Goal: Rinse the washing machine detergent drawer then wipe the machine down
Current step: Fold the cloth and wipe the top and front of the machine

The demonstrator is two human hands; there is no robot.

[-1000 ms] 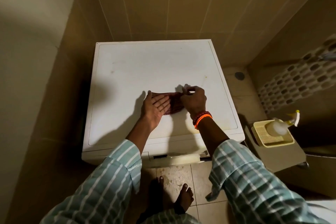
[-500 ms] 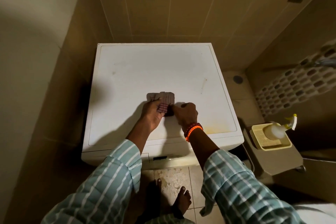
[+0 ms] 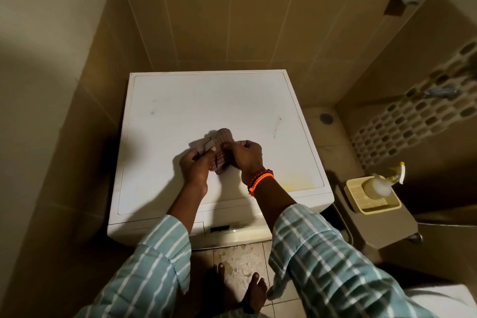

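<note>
A white washing machine (image 3: 180, 100) fills the middle of the head view, seen from above, with faint marks and a yellowish stain near its front right corner. A small reddish checked cloth (image 3: 224, 137) lies folded on the lid. My left hand (image 3: 194, 166) pinches the cloth's left side. Its right side is gripped by my right hand (image 3: 245, 156), which wears orange and red bracelets. The detergent drawer front (image 3: 232, 232) shows at the machine's front edge, partly hidden by my sleeves.
Tiled walls close in behind and to the left. A brown ledge (image 3: 374, 227) to the right carries a yellow tray (image 3: 353, 188) with a spray bottle (image 3: 379, 184) lying in it. My bare feet (image 3: 255, 289) stand on the tiled floor.
The cloth went from spread flat under my left palm to folded into a smaller bundle. Both hands have moved in on it and now grip it between them.
</note>
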